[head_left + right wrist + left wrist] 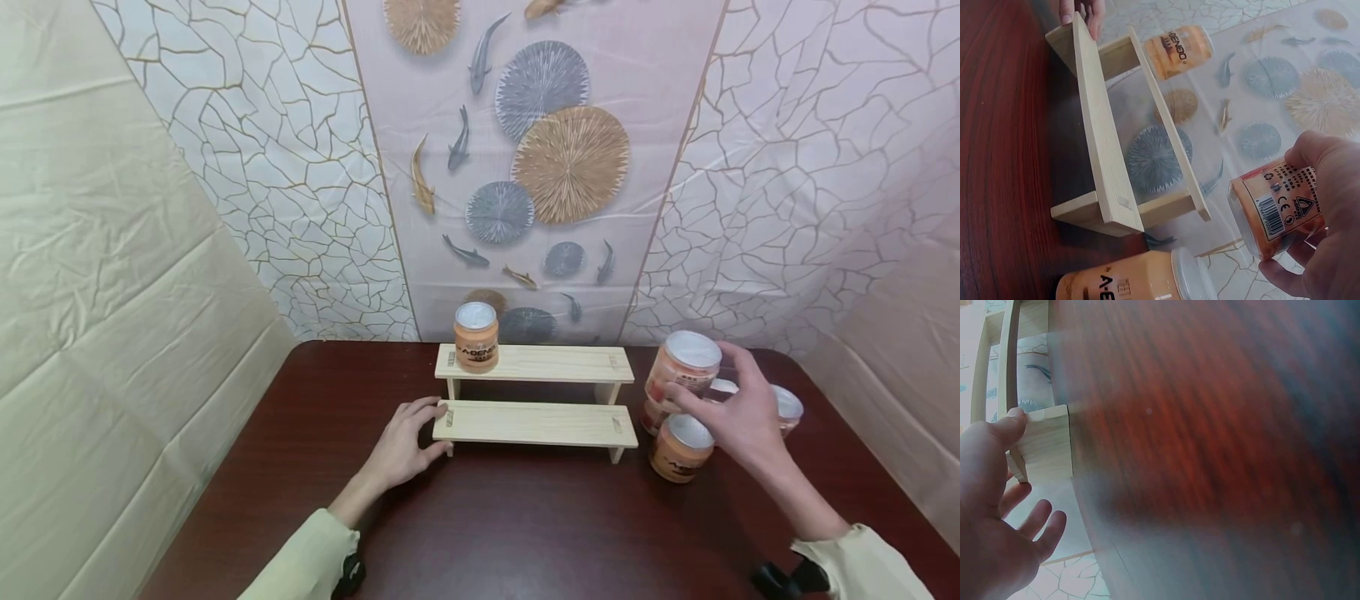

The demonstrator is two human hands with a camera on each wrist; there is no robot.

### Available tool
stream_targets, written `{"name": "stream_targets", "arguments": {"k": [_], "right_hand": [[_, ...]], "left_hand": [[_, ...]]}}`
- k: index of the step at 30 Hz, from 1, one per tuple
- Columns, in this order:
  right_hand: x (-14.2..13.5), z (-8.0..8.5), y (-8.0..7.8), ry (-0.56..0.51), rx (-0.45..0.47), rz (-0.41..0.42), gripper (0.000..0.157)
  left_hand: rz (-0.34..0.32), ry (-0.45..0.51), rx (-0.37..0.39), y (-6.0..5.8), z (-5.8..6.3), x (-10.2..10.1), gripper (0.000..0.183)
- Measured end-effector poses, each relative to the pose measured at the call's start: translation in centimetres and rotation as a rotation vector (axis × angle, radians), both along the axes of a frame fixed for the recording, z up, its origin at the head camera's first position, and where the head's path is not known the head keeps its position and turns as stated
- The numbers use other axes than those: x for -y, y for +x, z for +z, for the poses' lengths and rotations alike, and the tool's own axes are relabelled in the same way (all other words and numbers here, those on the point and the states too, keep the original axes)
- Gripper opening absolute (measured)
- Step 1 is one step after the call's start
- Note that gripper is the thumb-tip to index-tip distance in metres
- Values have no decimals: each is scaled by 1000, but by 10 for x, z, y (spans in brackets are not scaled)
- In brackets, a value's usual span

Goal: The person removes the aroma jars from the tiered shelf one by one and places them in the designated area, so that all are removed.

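My right hand (742, 417) holds up a jar (681, 367) with an orange-red label and a white lid, thumb on one side and fingers on the other. In the right wrist view the barcode side of this jar (1272, 209) shows, and it is tilted there. My left hand (397, 442) pinches the left end of the lower step of a two-step pale wooden rack (536, 422). In the left wrist view its thumb (1011, 425) lies against the board's end. Another orange jar (476, 342) stands on the left of the upper step.
Right of the rack, an orange jar (678, 454) stands on the dark wood table (510, 533). More jars, among them a white-lidded jar (789, 407), stand partly hidden behind my right hand. A patterned cloth (300, 167) hangs behind the table's back edge.
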State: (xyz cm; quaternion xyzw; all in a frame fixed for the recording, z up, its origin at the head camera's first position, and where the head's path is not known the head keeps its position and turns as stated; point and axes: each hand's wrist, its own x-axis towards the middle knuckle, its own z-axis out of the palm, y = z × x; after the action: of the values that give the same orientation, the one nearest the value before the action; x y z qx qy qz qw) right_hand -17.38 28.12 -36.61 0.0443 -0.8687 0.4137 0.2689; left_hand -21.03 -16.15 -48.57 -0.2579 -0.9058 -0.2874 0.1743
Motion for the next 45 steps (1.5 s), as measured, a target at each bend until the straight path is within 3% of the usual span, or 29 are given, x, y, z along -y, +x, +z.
{"name": "stream_targets", "arguments": {"k": [15, 30, 45], "right_hand": [[-19, -1, 12, -49, -7, -68, 73], [-39, -6, 22, -79, 66, -132, 78], [-57, -15, 30, -4, 46, -205, 74]], "left_hand": [[-6, 0, 5, 0, 1, 0, 53], [-10, 6, 2, 0, 1, 0, 53], [-2, 0, 14, -1, 0, 0, 53]]}}
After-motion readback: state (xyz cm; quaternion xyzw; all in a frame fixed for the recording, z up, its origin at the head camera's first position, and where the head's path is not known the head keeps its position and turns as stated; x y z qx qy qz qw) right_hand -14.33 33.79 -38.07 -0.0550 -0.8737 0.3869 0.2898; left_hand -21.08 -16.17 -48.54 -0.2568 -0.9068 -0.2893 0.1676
